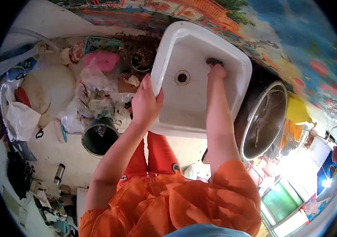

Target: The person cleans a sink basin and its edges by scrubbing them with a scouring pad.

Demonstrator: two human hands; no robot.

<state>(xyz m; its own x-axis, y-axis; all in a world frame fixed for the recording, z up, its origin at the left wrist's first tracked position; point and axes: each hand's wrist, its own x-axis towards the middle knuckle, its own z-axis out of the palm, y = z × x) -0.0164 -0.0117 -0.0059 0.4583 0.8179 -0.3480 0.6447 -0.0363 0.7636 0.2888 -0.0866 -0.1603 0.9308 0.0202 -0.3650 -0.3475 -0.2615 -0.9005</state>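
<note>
A white sink basin (194, 102) with a round drain hole (182, 78) is in the middle of the head view, tilted. My left hand (146, 103) grips its left rim, fingers together along the edge. Inside the basin, right of the drain, my right hand (217, 71) is closed on a dark scrubber (214, 61) against the inner wall. The scrubber's underside is hidden, and the fingers of the right hand show only in part.
A large metal pot (264, 120) stands right of the basin, near a yellow container (298, 110). Lower left are a dark bucket (100, 136), a brush (60, 131) and a flask (59, 173). Plastic bags and a pink bag (102, 60) lie at upper left.
</note>
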